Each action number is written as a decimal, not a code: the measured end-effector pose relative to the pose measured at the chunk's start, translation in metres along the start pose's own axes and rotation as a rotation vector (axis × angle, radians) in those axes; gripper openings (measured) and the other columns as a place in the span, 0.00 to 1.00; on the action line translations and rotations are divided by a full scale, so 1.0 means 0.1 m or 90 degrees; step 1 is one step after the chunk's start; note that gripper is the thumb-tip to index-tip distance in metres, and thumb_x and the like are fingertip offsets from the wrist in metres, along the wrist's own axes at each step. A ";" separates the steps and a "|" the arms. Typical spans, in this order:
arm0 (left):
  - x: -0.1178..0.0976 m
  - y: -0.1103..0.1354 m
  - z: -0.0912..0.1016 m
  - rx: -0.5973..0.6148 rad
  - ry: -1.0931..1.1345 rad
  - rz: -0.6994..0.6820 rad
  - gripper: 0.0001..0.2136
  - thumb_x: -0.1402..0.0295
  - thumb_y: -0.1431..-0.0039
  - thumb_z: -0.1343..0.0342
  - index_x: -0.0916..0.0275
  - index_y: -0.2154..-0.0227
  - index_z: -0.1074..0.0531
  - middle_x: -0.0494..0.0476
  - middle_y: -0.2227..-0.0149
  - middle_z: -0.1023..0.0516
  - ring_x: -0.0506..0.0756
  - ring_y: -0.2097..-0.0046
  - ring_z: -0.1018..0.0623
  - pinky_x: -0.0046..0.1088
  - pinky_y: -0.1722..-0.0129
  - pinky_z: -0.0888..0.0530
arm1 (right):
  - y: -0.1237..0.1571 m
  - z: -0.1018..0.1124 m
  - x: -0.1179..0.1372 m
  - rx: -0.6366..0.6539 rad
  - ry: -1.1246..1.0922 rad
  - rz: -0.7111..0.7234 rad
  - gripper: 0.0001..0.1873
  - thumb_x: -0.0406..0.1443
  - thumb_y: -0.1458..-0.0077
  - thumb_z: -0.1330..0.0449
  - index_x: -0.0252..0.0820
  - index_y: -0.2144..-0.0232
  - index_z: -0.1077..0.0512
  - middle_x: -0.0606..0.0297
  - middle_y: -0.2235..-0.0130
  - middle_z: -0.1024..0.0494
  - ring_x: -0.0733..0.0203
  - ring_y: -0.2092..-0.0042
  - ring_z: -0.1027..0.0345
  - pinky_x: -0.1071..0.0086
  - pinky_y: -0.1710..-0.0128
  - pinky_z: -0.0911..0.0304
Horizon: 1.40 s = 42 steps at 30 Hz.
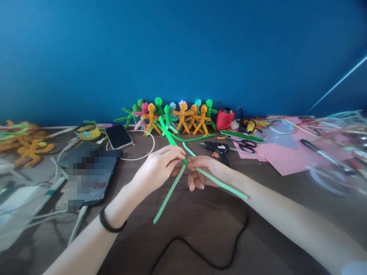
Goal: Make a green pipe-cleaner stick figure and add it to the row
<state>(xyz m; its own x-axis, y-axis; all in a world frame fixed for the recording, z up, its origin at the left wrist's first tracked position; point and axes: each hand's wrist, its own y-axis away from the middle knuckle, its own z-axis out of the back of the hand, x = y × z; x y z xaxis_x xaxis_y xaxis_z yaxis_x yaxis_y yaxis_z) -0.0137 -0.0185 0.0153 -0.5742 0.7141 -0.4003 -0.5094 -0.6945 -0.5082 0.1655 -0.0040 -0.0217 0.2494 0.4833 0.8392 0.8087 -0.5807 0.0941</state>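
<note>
My left hand (pixel 160 164) pinches a bundle of green pipe cleaners (pixel 169 133) just above the middle of the table. At the same joint, the fingers of my right hand (pixel 208 168) are closed on the bundle from the other side. Bright green ends stick out toward the wall, while a pale green pipe cleaner leg (pixel 169 194) points down toward me. Another pale green leg (pixel 223 184) slants across my right wrist. My fingertips partly hide the twist where the strands meet. Behind them stand several pipe-cleaner figures (pixel 183 116) in orange, green and pink.
Right of the figures lie a black glue gun (pixel 219 148), scissors (pixel 248 145) and pink paper (pixel 286 158). A phone (pixel 118 136) and a dark tablet-like device (pixel 107 179) rest at left. Orange figures (pixel 34 151) lie far left. A black cable (pixel 197 254) curves across the front.
</note>
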 end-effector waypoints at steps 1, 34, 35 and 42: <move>0.00 0.00 0.00 -0.006 0.000 -0.001 0.07 0.78 0.45 0.51 0.62 0.72 0.30 0.54 0.62 0.24 0.49 0.62 0.24 0.24 0.63 0.27 | 0.00 0.00 0.00 0.010 -0.012 0.000 0.06 0.35 0.48 0.48 0.38 0.73 0.40 0.61 0.73 0.26 0.62 0.75 0.28 0.77 0.83 0.42; 0.07 0.00 0.04 0.063 -0.197 -0.110 0.11 0.72 0.40 0.56 0.64 0.71 0.29 0.57 0.69 0.29 0.53 0.66 0.30 0.30 0.66 0.31 | 0.05 -0.09 0.19 -0.178 0.128 -0.009 0.06 0.33 0.56 0.43 0.38 0.78 0.38 0.71 0.79 0.38 0.72 0.77 0.48 0.75 0.79 0.58; 0.06 0.00 0.04 0.072 -0.195 -0.106 0.11 0.72 0.40 0.56 0.64 0.71 0.29 0.57 0.69 0.29 0.53 0.66 0.31 0.30 0.66 0.31 | 0.05 -0.09 0.19 -0.175 0.133 -0.008 0.06 0.33 0.55 0.43 0.38 0.78 0.38 0.71 0.79 0.38 0.72 0.77 0.48 0.75 0.78 0.57; 0.04 0.01 0.03 0.104 -0.233 -0.123 0.11 0.71 0.40 0.55 0.64 0.65 0.28 0.56 0.71 0.30 0.53 0.66 0.31 0.30 0.65 0.32 | 0.07 -0.03 0.17 -0.175 0.103 -0.022 0.07 0.34 0.53 0.42 0.39 0.76 0.38 0.72 0.78 0.39 0.73 0.76 0.50 0.76 0.78 0.57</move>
<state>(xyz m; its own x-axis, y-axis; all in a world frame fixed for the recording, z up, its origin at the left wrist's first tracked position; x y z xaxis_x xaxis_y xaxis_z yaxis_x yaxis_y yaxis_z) -0.0184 -0.0163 0.0156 -0.6332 0.7739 0.0018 -0.7071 -0.5776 -0.4079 0.1737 -0.0014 -0.0053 0.1189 0.4080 0.9052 0.6359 -0.7315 0.2462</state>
